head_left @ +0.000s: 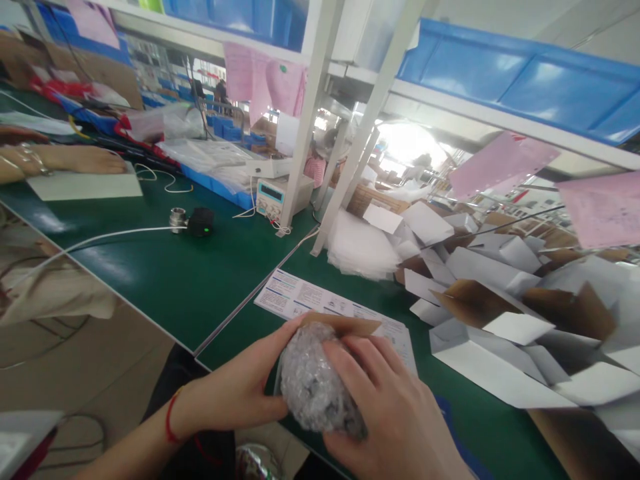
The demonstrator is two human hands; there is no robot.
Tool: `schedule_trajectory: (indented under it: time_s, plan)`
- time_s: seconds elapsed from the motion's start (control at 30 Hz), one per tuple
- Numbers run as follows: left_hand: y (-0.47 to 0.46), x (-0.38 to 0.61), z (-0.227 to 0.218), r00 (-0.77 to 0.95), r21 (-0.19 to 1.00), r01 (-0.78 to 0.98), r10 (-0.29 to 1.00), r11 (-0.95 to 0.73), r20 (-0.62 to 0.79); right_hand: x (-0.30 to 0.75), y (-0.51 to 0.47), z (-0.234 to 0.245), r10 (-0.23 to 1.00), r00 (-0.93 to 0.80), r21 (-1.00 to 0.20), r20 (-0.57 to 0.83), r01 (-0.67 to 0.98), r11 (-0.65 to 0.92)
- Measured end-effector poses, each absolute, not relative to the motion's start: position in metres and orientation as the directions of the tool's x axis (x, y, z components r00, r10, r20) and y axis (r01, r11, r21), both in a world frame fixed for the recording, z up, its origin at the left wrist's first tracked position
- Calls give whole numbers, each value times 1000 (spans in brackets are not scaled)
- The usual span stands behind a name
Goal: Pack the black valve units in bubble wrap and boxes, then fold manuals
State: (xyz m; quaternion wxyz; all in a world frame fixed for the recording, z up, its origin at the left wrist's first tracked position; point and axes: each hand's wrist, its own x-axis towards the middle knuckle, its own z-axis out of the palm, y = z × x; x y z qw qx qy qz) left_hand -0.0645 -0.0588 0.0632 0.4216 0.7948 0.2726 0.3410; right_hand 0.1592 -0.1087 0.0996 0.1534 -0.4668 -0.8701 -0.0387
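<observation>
Your right hand (393, 403) curls its grip round a bubble-wrapped bundle (313, 383); left hand (247, 383) half-curled alongside, can't tell its hold

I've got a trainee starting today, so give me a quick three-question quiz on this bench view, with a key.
1. Which hand has the red bracelet on its wrist?
2. True or false: the right hand touches the plastic-wrapped bundle.
3. The printed sheets lie on: a) the green tabletop; b) the overhead shelf; c) the floor.

Key: 1. The left hand. 2. True. 3. a.
</observation>
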Motion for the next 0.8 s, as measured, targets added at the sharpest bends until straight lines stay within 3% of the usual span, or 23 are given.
schedule_trajectory:
  time_s: [0.1, 0.2, 0.3, 0.4, 0.53, 0.67, 0.8]
  plan:
    - [-58, -66, 67, 622, 835, 176, 716, -521, 316, 157, -109, 101, 799, -556, 17, 229, 823, 567]
    - [-58, -71, 60, 606, 792, 248, 727, -558, 322, 149, -100, 113, 845, -520, -51, 126, 847, 529]
    - [-64, -77, 55, 527, 696, 310, 727, -647, 441, 136, -88, 129, 886, -463, -109, -35, 883, 457]
    - [-73, -79, 58, 494, 545, 317, 626, -776, 604, 130, -81, 137, 884, -450, -136, -129, 891, 434]
    - [-77, -77, 65, 587, 322, 331, 460, -887, 666, 146, -90, 131, 881, -474, -185, -9, 866, 464]
    - [-75, -71, 72, 597, 243, 386, 442, -890, 670, 179, -110, 117, 774, -579, -169, 256, 762, 625]
    - [-75, -55, 78, 675, 175, 350, 377, -920, 634, 189, -120, 104, 655, -666, -4, 357, 700, 714]
